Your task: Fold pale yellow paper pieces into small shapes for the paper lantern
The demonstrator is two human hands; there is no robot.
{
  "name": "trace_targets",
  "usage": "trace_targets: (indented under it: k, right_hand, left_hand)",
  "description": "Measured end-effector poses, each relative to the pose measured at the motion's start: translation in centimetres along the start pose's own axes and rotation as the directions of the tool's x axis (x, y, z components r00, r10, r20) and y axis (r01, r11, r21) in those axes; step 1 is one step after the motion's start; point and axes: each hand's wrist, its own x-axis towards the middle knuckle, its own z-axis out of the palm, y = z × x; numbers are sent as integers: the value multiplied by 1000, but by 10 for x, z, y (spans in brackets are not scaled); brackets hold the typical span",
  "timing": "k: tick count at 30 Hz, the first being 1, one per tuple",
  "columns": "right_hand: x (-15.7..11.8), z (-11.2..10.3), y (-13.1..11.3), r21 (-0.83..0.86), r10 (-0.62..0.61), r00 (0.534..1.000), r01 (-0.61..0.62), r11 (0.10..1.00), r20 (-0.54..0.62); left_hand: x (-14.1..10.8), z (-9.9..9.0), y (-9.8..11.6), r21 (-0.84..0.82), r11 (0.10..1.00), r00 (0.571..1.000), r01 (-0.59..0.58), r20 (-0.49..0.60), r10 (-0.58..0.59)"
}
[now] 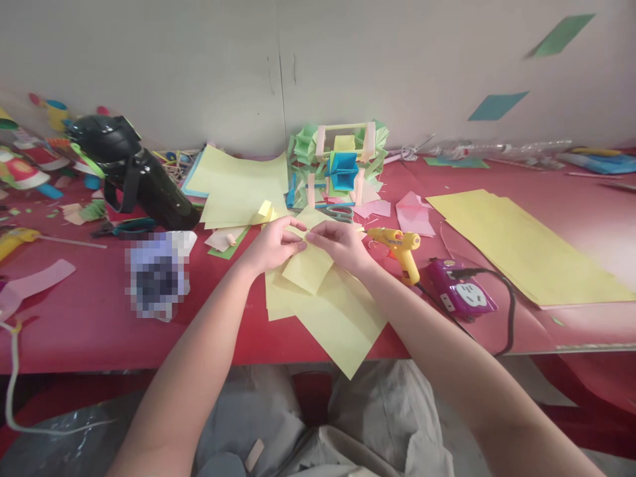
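Both hands meet at a small square of yellow paper (312, 266) above the near middle of the table. My left hand (279, 244) holds its upper left edge, with thumb and fingers closed towards each other. On the upper right edge, my right hand (342, 244) pinches the same paper between thumb and fingers. Larger yellow sheets (342, 324) lie underneath, one corner jutting over the table's front edge. Just right of my right hand rests a yellow glue gun (400, 250). Behind my hands are grey-handled scissors (338, 212), partly hidden.
A folded-paper model (344, 171) stands against the wall. At left are a black bottle (149, 185) and a blurred-out item (158, 275). A purple power socket (462, 291) with a black cable sits at right, near stacked yellow sheets (531, 248). Pink paper (416, 215) lies behind the glue gun.
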Motion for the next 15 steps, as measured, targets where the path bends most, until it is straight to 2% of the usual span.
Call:
trace_targets:
  k: [6, 10, 15]
  right_hand:
    - [0, -1, 0, 0, 2, 1000, -2, 1000, -22]
    - [0, -1, 2, 29, 9, 1000, -9, 1000, -5]
    - [0, -4, 0, -42, 59, 998, -61, 997, -32]
  left_hand:
    - [0, 1, -1, -14, 1000, 1000, 24, 5, -24]
    - [1, 2, -1, 7, 1000, 999, 21, -33, -21]
    - [3, 0, -4, -22, 999, 992, -33, -123, 30]
